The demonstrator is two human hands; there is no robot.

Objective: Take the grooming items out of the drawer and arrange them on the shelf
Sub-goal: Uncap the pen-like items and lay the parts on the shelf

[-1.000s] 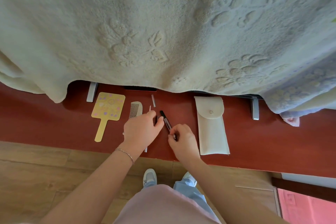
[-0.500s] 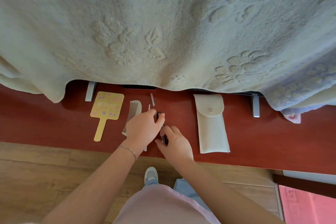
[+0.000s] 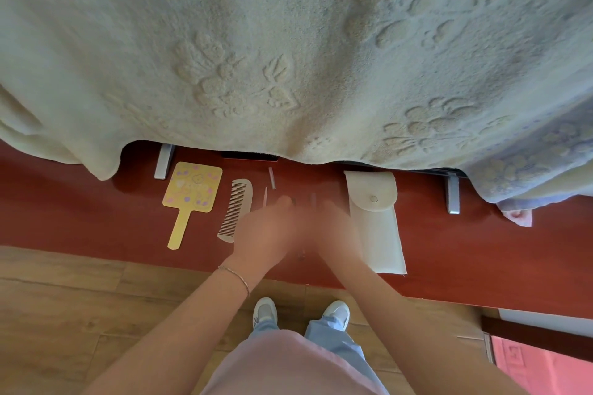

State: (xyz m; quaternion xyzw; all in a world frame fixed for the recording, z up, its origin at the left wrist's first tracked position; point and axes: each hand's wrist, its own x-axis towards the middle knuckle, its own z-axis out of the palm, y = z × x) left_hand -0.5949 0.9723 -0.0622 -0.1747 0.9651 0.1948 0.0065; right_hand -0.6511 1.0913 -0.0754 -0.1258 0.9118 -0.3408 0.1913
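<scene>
Single head view, worn high, looking steeply down. Blanket [image 3: 288,42] fills upper frame, close. Red shelf [image 3: 64,212] crosses mid-frame; wooden floor [image 3: 64,314] and shoes [image 3: 265,309] at bottom centre.

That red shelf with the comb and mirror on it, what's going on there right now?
A person stands at the red shelf, both hands together over its middle. The left hand and right hand are blurred, so what they hold can't be told. Laid out in a row are a yellow hand mirror, a comb, a couple of thin sticks and a cream pouch. A pale blanket hangs above.
</scene>
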